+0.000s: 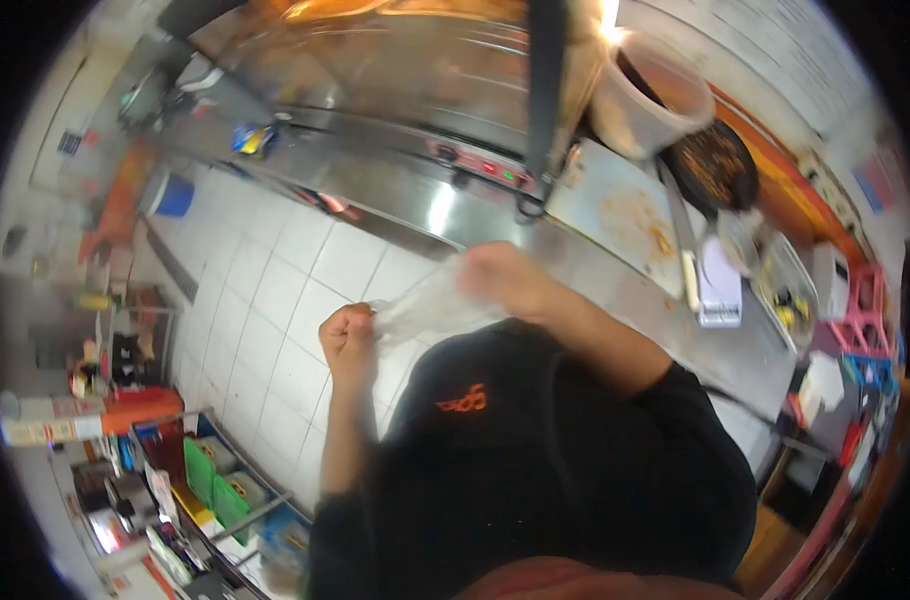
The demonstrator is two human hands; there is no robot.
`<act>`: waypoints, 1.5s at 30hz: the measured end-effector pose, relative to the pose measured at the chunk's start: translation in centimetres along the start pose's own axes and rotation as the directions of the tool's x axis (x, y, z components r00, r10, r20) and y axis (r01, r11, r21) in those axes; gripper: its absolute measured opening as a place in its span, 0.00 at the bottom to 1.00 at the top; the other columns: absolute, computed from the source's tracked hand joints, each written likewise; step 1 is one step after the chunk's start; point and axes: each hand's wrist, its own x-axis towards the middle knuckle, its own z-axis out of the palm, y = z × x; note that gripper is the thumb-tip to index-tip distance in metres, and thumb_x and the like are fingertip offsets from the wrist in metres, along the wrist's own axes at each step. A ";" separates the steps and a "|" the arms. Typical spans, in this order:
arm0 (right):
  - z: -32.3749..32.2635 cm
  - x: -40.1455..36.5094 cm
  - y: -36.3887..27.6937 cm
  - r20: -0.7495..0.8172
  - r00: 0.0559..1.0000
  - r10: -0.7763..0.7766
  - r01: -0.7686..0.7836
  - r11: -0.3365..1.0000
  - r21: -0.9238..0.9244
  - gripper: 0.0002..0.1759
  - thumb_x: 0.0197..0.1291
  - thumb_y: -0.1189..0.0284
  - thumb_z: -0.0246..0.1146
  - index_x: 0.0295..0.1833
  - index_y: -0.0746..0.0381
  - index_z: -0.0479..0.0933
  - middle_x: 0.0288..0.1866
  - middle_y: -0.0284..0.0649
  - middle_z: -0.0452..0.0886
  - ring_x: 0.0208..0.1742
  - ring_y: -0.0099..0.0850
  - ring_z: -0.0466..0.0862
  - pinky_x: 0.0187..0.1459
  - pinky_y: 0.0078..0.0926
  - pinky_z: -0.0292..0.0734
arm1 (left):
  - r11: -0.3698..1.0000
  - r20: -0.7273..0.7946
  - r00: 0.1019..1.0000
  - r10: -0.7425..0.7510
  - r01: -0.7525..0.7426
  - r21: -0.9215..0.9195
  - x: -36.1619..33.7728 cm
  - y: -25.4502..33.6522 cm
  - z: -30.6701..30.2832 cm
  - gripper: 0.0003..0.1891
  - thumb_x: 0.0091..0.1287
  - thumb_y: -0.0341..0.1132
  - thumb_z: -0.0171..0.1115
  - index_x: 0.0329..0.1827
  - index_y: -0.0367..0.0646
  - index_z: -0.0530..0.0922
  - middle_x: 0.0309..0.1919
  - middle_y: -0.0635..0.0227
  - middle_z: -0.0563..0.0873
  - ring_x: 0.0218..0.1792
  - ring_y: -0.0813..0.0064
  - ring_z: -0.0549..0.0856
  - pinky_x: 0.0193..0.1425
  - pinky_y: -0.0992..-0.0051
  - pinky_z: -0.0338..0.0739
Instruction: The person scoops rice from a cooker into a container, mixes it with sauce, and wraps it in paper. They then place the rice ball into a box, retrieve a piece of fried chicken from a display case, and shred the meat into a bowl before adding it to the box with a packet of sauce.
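A thin, translucent plastic bag (422, 305) stretches between my two hands in front of my dark shirt. My left hand (347, 336) is a closed fist around its left end. My right hand (503, 280), smeared by motion, grips the other end near the edge of the steel counter (415, 195). The bag hangs over the white tiled floor and is partly see-through, and I make out nothing inside it.
Along the right counter are a stained cutting board (620, 210), a knife (689, 280), a kitchen scale (720, 285), a dark pan (715, 168) and a white bucket (650, 95). A glass-fronted warmer (405, 70) stands ahead. Green-lidded containers (215, 485) sit at lower left.
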 end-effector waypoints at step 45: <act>9.9 32.6 -0.4 -0.447 0.740 -0.502 -0.095 0.581 -0.808 0.04 0.55 0.76 0.68 0.33 0.65 0.80 0.28 0.41 0.79 0.24 0.31 0.77 0.27 0.25 0.71 | 0.943 0.752 0.630 0.191 -0.330 0.037 37.1 -6.3 -12.6 0.23 0.63 0.21 0.50 0.64 0.33 0.70 0.62 0.51 0.75 0.61 0.60 0.77 0.62 0.68 0.72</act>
